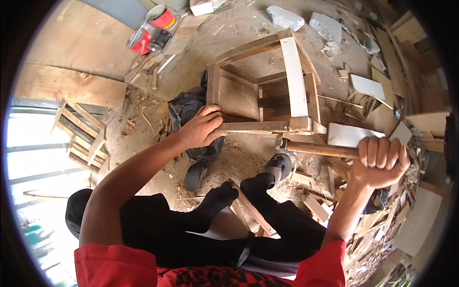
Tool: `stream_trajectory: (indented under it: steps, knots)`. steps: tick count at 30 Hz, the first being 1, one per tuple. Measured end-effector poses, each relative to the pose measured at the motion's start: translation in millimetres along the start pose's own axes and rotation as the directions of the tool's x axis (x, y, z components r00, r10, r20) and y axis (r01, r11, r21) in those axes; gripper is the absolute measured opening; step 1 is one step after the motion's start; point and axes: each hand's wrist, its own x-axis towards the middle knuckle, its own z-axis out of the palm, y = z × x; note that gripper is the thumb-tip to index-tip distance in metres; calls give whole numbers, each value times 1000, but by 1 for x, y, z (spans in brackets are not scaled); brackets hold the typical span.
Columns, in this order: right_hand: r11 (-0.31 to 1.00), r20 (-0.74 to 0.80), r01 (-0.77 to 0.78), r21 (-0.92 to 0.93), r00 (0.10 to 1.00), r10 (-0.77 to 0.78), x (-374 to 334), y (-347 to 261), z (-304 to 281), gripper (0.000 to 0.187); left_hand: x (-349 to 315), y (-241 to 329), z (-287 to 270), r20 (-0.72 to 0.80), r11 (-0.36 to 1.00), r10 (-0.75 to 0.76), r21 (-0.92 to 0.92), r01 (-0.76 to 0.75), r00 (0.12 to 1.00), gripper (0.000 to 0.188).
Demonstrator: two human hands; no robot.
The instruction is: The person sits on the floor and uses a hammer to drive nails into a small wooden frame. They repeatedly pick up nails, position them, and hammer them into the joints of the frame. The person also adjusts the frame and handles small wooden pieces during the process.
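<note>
Grips a hammer (pixel 325 149) with the right fingers (pixel 380 152), folded tight round the wooden handle near its end, its metal head pointing leftward from them toward the left fingers (pixel 211 111). Cannot tell contact from a narrow gap between that head and the near right corner of a wooden frame (pixel 258 126). Holds the frame at its near left corner with the left fingers, curled over the wood, thumb laid along the near rail. Shows the frame stretching rightward and away from the left fingers, boxlike and open, with a curved white strip (pixel 292 76) along its right side, beyond and left of the right fingers. Shows a crumpled black sheet (pixel 184 107) just left of the left fingers, and a slatted wooden piece (pixel 88 131) well apart on that same side. Shows two red cans (pixel 165 20) far beyond the left fingers, pale broken blocks (pixel 285 18) far beyond the right ones, and a white board (pixel 351 134) just beside the latter. Rests dark footwear (pixel 195 176) nearer than the left fingers, on a floor (pixel 160 189) scattered with wood offcuts (pixel 315 208).
</note>
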Motion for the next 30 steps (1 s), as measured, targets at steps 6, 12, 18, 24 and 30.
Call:
stream_trajectory:
  steps: [6, 12, 18, 24, 30]
  knots:
    - [997, -143, -63, -45, 988, 56, -14, -32, 24, 41, 49, 19, -10, -45, 987, 161, 7, -161, 986, 31]
    - [918, -368, 42, -395, 908, -199, -76, -52, 62, 44, 108, 70, -10, -29, 970, 210, 131, -205, 977, 33]
    - [778, -566, 114, -618, 623, -540, -221, -38, 19, 39, 136, 96, -7, 191, 987, 113, 89, -132, 975, 35]
    - [875, -599, 241, -421, 650, -467, -265, -43, 32, 40, 108, 158, 12, -183, 841, 514, 301, -450, 838, 50]
    - [900, -674, 261, -348, 597, -434, -272, -58, 34, 41, 82, 237, 80, 244, 942, 269, -269, -201, 932, 47]
